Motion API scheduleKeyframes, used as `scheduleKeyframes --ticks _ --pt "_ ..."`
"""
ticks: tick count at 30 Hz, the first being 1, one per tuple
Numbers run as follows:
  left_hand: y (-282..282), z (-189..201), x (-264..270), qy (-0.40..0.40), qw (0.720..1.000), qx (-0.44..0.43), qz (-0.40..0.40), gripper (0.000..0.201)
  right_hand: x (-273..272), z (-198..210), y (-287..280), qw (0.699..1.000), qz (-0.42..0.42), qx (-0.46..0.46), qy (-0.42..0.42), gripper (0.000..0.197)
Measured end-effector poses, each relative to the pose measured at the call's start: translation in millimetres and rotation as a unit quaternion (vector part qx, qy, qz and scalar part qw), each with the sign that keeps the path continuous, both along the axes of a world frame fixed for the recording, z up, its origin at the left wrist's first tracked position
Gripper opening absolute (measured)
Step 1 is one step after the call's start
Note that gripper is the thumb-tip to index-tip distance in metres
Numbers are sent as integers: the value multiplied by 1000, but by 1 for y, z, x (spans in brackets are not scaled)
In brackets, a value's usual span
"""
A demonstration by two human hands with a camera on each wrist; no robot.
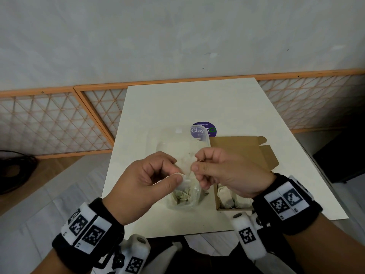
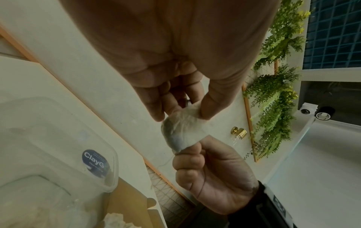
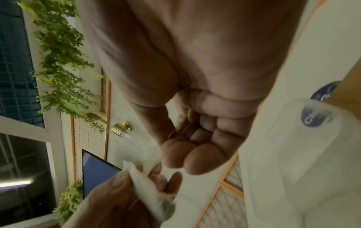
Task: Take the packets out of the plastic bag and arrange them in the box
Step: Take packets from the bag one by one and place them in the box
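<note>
Head view, packet (image 1: 185, 167) pinched between left hand (image 1: 146, 180) and right hand (image 1: 227, 171), above plastic bag (image 1: 183, 147)

We wear black wristbands (image 1: 88, 232) on both bare forearms, each carrying white blocks (image 1: 285, 200) printed with black square-patterned markers, white camera mounts (image 1: 248, 234) beneath.

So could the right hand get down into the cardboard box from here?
Probably yes, once freed. The right hand hangs just over the open box, flaps folded back, nothing across its top. But both it and the left hand are pinching one packet.
</note>
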State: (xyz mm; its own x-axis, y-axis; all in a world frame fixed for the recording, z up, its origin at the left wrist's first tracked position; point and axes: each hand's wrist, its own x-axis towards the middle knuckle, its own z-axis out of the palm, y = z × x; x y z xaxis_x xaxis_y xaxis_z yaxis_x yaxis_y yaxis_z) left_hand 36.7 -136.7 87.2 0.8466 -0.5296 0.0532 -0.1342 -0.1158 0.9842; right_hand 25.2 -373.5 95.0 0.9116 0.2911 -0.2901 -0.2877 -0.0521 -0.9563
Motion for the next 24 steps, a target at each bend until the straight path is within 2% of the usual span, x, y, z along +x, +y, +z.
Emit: scheduleKeyframes --ticks 3,7,11,13,15,17,18,21,24 --pt "2 3 0 4 1000 -9 11 8 3 -5 -15 995 -27 -97 -27 6" --pt "6 4 1 20 999 -30 15 9 8 -20 -31 956 -66 -267 -98 6" --pt "5 4 0 23 999 -34 19 8 7 -15 -31 927 -105 -339 -123 29" --pt "4 3 0 23 999 -41 17 7 5 -8 -29 928 -133 -316 -147 27" --pt "1 2 1 21 998 -48 18 9 -1 5 -21 939 -157 -256 -164 12" --pt "-2 3 2 20 998 -54 22 10 -6 19 -13 957 -127 -217 -148 32" --pt "-5 4 2 20 998 -55 23 11 -9 24 -9 966 -106 -196 -132 33" --pt "-12 4 5 18 998 -54 25 11 -8 26 -1 985 -67 -114 -111 16" --pt "-16 1 7 25 998 -44 40 11 -1 21 -1 984 -77 -89 -134 6"
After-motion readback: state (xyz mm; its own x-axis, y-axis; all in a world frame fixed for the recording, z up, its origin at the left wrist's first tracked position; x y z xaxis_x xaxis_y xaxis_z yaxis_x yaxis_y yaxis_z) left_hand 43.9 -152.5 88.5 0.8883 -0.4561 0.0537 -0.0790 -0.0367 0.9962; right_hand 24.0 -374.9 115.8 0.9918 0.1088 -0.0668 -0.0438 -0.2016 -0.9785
